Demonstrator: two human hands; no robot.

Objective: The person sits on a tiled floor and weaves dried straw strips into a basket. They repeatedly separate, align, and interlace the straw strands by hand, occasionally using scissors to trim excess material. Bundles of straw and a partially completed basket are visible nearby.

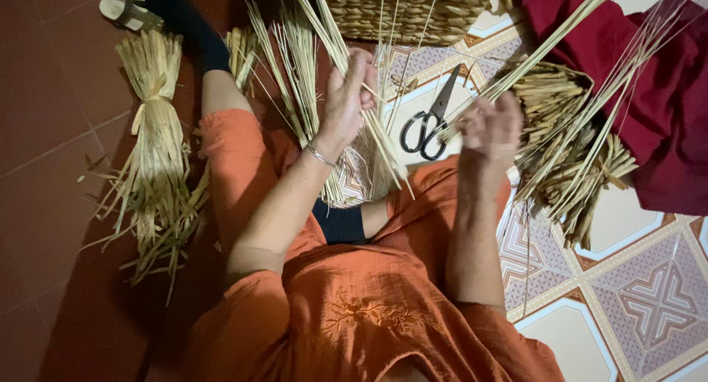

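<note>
I sit on the floor in orange clothes with pale straw strands across my lap. My left hand (348,94) is closed around a bunch of long straw strands (302,65) that fan up and away from me. My right hand (490,127) grips other thin straw stalks (560,35) that stretch up to the right. Between the two hands, black-handled scissors (430,120) lie on the tiled floor. A silver bracelet circles my left wrist.
A woven basket (405,9) stands at the top centre. A tied straw bundle (155,153) lies on the dark red floor at left, near a sandalled foot (125,9). A heap of short straw pieces (571,153) and dark red cloth (664,94) lie at right.
</note>
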